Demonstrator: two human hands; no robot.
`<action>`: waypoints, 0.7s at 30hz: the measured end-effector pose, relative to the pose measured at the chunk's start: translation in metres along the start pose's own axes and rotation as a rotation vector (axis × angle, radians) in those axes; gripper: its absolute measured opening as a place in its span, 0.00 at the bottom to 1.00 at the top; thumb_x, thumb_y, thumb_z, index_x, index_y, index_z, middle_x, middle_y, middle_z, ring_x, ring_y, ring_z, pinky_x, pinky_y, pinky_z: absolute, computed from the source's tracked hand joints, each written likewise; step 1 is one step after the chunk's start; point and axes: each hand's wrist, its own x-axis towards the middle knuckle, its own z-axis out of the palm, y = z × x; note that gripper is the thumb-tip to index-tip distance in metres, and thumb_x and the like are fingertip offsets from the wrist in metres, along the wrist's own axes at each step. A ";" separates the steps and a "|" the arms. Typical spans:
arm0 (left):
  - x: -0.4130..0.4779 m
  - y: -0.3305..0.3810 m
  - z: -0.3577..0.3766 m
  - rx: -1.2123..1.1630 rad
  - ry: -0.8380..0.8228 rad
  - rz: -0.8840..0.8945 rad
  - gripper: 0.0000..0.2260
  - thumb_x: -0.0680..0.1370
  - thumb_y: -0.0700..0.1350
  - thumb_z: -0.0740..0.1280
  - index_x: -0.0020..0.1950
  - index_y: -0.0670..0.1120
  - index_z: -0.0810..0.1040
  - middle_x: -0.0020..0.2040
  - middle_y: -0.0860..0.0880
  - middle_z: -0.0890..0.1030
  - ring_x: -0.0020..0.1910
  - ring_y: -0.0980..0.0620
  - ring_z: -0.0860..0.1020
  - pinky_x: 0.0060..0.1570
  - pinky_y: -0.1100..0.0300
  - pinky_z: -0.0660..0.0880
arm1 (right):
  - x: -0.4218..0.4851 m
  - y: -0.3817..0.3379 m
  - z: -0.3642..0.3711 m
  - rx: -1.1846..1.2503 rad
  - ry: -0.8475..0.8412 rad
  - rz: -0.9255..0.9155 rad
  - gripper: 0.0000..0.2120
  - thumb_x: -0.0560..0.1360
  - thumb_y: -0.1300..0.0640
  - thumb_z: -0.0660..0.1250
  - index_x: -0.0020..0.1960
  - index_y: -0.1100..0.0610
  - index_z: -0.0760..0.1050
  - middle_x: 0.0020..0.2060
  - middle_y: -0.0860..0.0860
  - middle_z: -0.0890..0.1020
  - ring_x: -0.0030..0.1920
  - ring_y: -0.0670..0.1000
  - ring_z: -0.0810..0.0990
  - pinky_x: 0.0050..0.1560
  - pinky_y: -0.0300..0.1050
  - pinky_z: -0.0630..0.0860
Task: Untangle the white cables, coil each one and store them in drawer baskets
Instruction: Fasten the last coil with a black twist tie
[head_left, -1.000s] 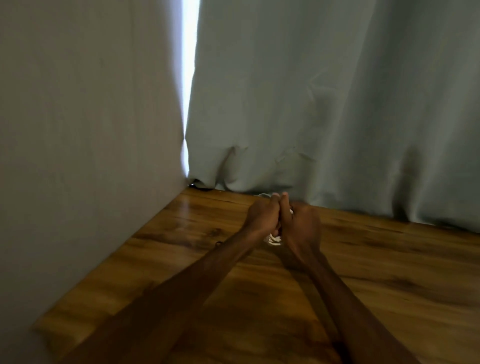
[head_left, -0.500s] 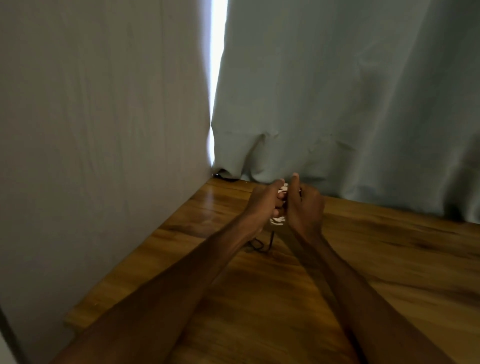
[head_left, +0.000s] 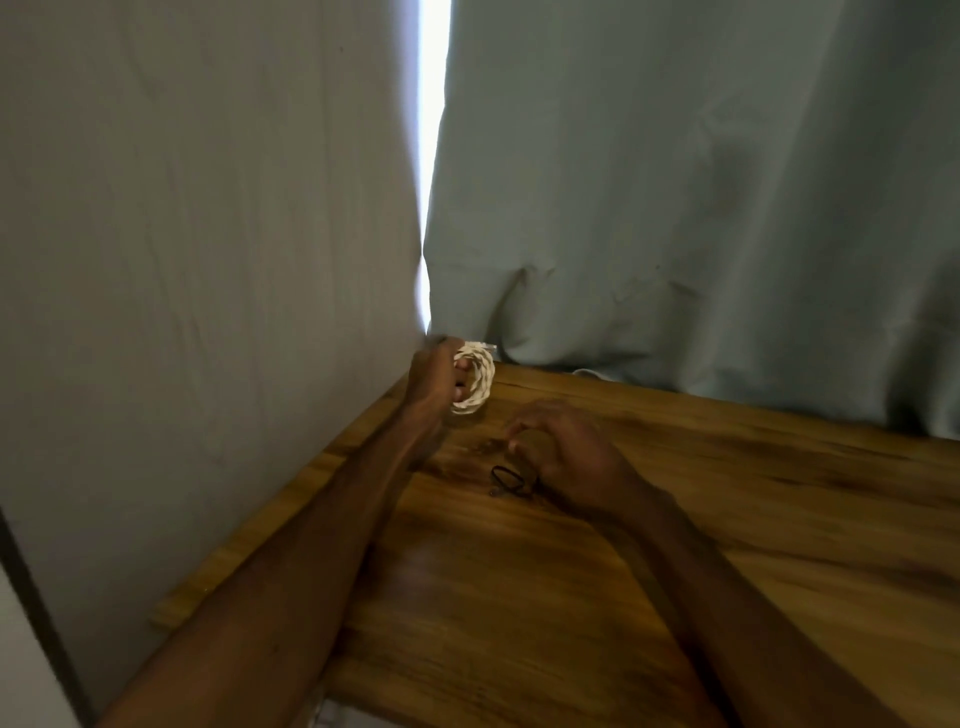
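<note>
At the tabletop's (head_left: 701, 545) far left corner, the left grip (head_left: 434, 379) pinches the coiled white cable (head_left: 475, 382) just above the wood, and the right grip (head_left: 566, 452), curled with contents unclear, sits beside a black tie (head_left: 506, 480), probably wanted next to bind the coil.

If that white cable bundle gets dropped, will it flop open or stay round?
Probably stays round: the white cable bundle looks twisted around itself into a tight ring. It seems light, since the left hand holds it up alone.
</note>
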 end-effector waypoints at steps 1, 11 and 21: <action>0.000 -0.001 0.004 0.017 -0.026 -0.021 0.15 0.81 0.44 0.64 0.35 0.41 0.74 0.21 0.52 0.71 0.16 0.56 0.67 0.19 0.70 0.62 | 0.000 -0.003 0.000 -0.034 -0.060 -0.038 0.11 0.79 0.55 0.69 0.60 0.47 0.83 0.56 0.44 0.84 0.57 0.44 0.79 0.60 0.46 0.75; -0.015 -0.021 0.018 0.105 -0.129 -0.039 0.15 0.81 0.45 0.64 0.35 0.46 0.73 0.27 0.52 0.71 0.18 0.59 0.65 0.19 0.68 0.59 | -0.009 -0.007 0.000 0.065 -0.097 0.113 0.06 0.77 0.58 0.72 0.45 0.48 0.86 0.40 0.43 0.86 0.39 0.42 0.83 0.44 0.51 0.83; -0.038 -0.056 0.045 0.537 -0.186 0.188 0.18 0.77 0.55 0.66 0.33 0.45 0.78 0.32 0.47 0.79 0.32 0.47 0.77 0.37 0.56 0.70 | -0.024 -0.001 -0.035 0.639 0.210 0.437 0.04 0.75 0.62 0.74 0.47 0.57 0.87 0.39 0.55 0.88 0.38 0.52 0.85 0.38 0.46 0.79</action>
